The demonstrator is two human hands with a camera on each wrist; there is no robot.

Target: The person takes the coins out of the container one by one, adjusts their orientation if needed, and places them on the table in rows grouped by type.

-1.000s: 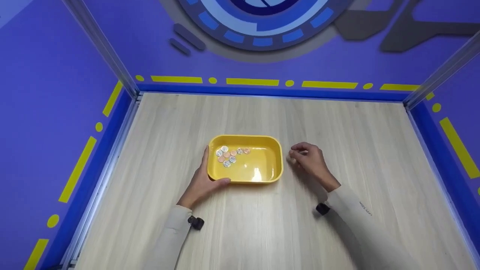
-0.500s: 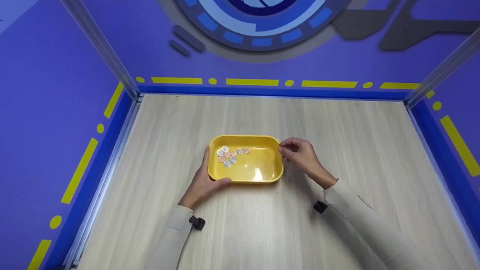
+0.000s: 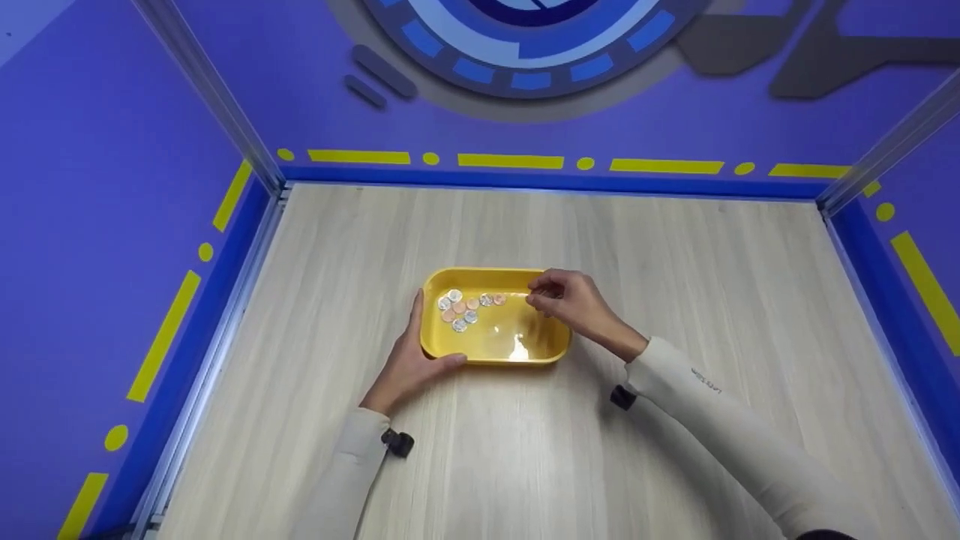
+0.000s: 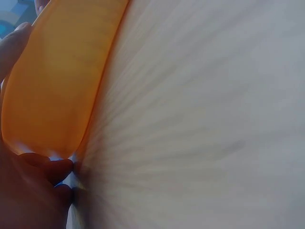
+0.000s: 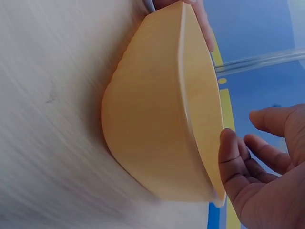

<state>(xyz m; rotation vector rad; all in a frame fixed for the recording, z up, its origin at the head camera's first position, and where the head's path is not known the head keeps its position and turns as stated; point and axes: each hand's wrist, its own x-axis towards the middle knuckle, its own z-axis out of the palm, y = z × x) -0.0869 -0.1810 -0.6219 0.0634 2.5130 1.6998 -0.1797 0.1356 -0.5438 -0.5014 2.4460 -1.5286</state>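
A shallow yellow plastic tub [image 3: 491,346] stands on the table in the head view. On its floor, toward the left, lie several silver and copper-coloured coins [image 3: 460,307]. My left hand [image 3: 409,367] grips the tub's left end, thumb along the front rim and fingers at the side; the left wrist view shows fingers against the tub's outer wall [image 4: 57,86]. Above the tub's right end hovers my right hand [image 3: 577,304], fingers loosely bent. In the right wrist view that hand [image 5: 267,167] has its fingertips spread apart beside the rim, with nothing visible between them.
The wood-grain table [image 3: 675,247] extends around the tub on all sides. Blue-purple panels with yellow dashes [image 3: 510,161] wall it in at the back, left and right, joined by metal corner posts [image 3: 210,97]. Each wrist carries a small black camera [image 3: 399,444].
My right hand has moved left, from the table beside the tub to over its right end. The left hand keeps its hold, and the coins lie as before.
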